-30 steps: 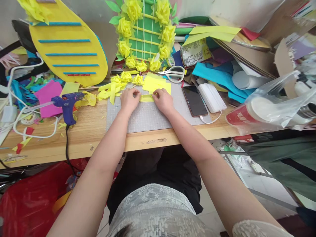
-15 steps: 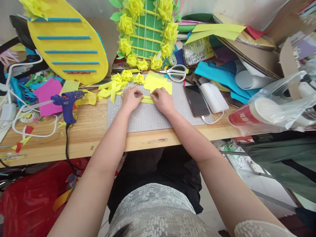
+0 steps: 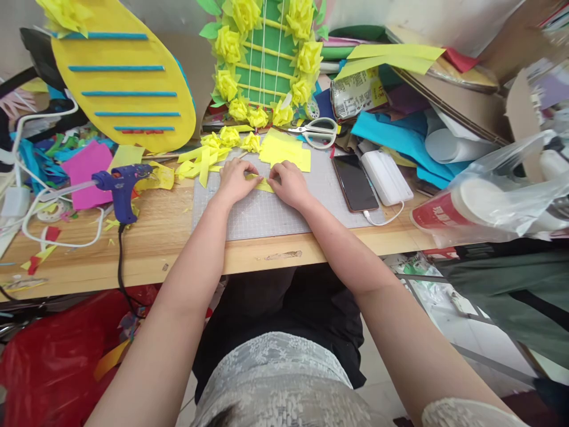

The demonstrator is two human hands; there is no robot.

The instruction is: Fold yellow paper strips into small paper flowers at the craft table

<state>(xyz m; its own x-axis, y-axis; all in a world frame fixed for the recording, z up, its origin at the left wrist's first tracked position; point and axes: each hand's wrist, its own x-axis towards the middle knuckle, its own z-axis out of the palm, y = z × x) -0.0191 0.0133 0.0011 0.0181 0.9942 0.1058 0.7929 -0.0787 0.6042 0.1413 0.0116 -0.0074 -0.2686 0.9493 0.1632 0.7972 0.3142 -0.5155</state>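
Over the grey cutting mat [image 3: 267, 216], my left hand [image 3: 237, 181] and my right hand [image 3: 288, 185] pinch a small strip of yellow paper [image 3: 264, 186] between them. Both hands are closed on it, with the fingertips close together; part of the strip is hidden behind the fingers. Just beyond lie square yellow paper sheets [image 3: 287, 151] and finished yellow paper roses [image 3: 230, 136]. To the left of my left hand are loose yellow paper strips [image 3: 203, 166].
A purple glue gun [image 3: 122, 187] stands at left. Scissors [image 3: 320, 131], a phone [image 3: 354, 182] and a white power bank [image 3: 386, 177] lie at right, near a bagged cup [image 3: 444, 207]. Behind stand a yellow panel [image 3: 128, 77] and a rose-trimmed green panel [image 3: 264, 59].
My hands have drawn slightly closer together. The yellow paper between them shows less length and now slants instead of lying straight across.
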